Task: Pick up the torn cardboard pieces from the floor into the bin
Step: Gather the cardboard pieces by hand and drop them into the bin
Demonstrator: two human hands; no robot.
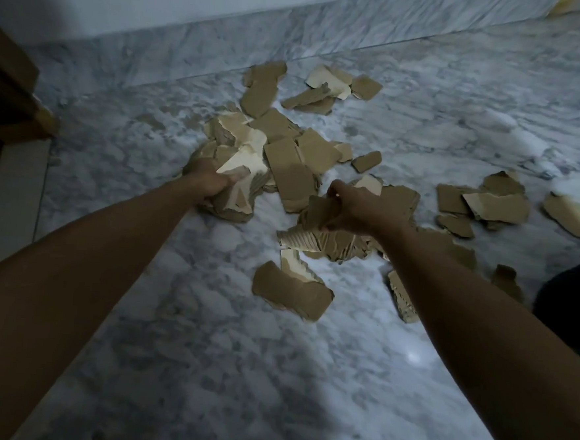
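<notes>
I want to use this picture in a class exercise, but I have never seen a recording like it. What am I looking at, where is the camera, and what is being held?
There is no machine here. One camera sits on a person's head, looking forward and down, so the two bare arms reach away from you. Torn cardboard pieces lie scattered on a marble floor, near its marble skirting. The left hand grips a bundle of cardboard scraps. The right hand grips a brown cardboard piece above a small heap. More scraps lie far right. No bin appears in this view.
</notes>
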